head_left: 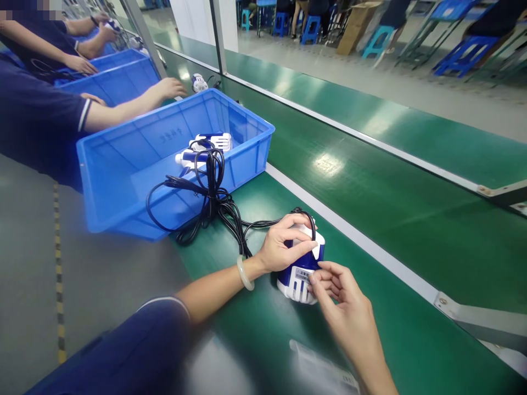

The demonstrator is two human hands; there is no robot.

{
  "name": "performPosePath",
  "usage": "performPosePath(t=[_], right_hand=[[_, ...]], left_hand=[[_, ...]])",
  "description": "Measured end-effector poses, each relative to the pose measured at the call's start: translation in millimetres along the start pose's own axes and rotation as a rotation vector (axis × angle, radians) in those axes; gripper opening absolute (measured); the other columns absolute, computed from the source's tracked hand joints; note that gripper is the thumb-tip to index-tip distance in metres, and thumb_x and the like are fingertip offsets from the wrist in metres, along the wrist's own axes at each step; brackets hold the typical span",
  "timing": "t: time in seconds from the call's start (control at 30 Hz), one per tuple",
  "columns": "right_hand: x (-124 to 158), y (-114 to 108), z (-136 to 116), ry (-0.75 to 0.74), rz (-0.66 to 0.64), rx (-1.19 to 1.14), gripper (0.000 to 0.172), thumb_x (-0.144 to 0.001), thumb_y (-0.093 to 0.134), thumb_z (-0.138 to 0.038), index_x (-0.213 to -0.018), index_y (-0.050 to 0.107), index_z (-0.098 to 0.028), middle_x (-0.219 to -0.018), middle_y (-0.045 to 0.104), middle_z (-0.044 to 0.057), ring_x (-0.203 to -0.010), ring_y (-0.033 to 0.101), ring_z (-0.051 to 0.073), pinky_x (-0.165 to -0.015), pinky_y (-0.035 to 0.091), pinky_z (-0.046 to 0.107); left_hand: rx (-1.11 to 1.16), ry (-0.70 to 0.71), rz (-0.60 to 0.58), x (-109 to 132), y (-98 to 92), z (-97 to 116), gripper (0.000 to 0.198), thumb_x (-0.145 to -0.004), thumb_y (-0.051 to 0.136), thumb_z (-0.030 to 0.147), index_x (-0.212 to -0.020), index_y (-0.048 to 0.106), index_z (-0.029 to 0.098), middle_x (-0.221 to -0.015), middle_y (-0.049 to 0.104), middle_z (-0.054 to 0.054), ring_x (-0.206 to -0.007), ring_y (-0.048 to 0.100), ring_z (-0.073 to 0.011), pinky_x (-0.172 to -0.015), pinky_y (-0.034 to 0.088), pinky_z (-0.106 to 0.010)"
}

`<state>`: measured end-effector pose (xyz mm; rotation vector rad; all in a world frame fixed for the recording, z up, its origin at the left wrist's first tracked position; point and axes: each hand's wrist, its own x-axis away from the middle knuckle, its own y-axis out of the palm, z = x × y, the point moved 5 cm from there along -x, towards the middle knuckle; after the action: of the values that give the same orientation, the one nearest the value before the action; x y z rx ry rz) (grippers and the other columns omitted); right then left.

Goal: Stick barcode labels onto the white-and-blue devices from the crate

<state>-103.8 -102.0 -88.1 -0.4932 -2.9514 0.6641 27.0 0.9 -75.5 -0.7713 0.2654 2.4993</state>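
A small blue and white device (300, 274) stands on the green belt (370, 181). My left hand (284, 241) is wrapped over its top and holds it down. My right hand (335, 291) pinches its fingertips against the device's lower side, by a small printed label (302, 273). A black power cord (214, 206) runs from the device's top back over the rim of a blue plastic bin (123, 170). A second blue and white device (208, 148) lies in that bin. A pale bangle (244, 272) sits on my left wrist.
A white sheet of labels (325, 373) lies on the belt near my right arm. Other people's arms (132, 104) reach over more blue bins (111, 77) to the left. A metal rail (362, 241) borders the belt. Blue stools (461, 55) stand far behind.
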Motion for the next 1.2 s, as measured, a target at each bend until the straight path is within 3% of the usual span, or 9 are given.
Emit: performPosePath(t=[0.43, 0.67, 0.8, 1.0, 1.2], right_hand=[[-1, 2, 0, 0.000, -0.086, -0.126, 0.026, -0.096, 0.055, -0.041, -0.112, 0.047, -0.022, -0.085, 0.062, 0.004, -0.070, 0.063, 0.018, -0.063, 0.054, 0.027], [14, -7, -18, -0.081, 0.053, 0.150, 0.023, -0.096, 0.055, -0.041, -0.113, 0.051, -0.025, -0.091, 0.064, 0.002, -0.077, 0.064, 0.017, -0.059, 0.054, 0.021], [25, -25, -31, -0.110, 0.162, 0.167, 0.025, -0.094, 0.059, -0.039, -0.114, 0.053, -0.025, -0.095, 0.063, 0.003, -0.083, 0.064, 0.017, -0.071, 0.056, 0.021], [10, -11, -14, -0.039, -0.038, 0.046, 0.023, -0.096, 0.053, -0.040, -0.113, 0.048, -0.026, -0.087, 0.062, 0.001, -0.073, 0.062, 0.015, -0.065, 0.054, 0.021], [1, -2, -2, -0.033, -0.059, 0.063, 0.023, -0.097, 0.051, -0.041, -0.114, 0.045, -0.026, -0.086, 0.062, 0.000, -0.070, 0.060, 0.014, -0.061, 0.052, 0.021]], left_hand=[[0.016, -0.006, -0.002, 1, 0.4, -1, 0.020, -0.084, 0.066, 0.026, -0.068, 0.067, 0.014, -0.096, 0.061, -0.008, -0.103, 0.060, -0.0223, -0.096, 0.048, -0.039], [0.031, -0.023, -0.002, 2, 1.8, -4, 0.020, -0.083, 0.066, 0.025, -0.067, 0.068, 0.013, -0.095, 0.061, -0.009, -0.103, 0.060, -0.0213, -0.096, 0.048, -0.037], [0.034, -0.035, 0.009, 2, 1.4, -7, 0.022, -0.084, 0.066, 0.027, -0.067, 0.068, 0.013, -0.096, 0.061, -0.008, -0.099, 0.061, -0.0188, -0.094, 0.048, -0.035], [0.045, -0.028, 0.001, 3, 1.9, -6, 0.021, -0.083, 0.067, 0.027, -0.067, 0.068, 0.012, -0.096, 0.061, -0.008, -0.102, 0.060, -0.0202, -0.095, 0.048, -0.035], [0.051, -0.010, -0.008, 3, 2.1, -4, 0.020, -0.083, 0.067, 0.025, -0.068, 0.068, 0.012, -0.096, 0.060, -0.008, -0.103, 0.060, -0.0206, -0.095, 0.047, -0.036]])
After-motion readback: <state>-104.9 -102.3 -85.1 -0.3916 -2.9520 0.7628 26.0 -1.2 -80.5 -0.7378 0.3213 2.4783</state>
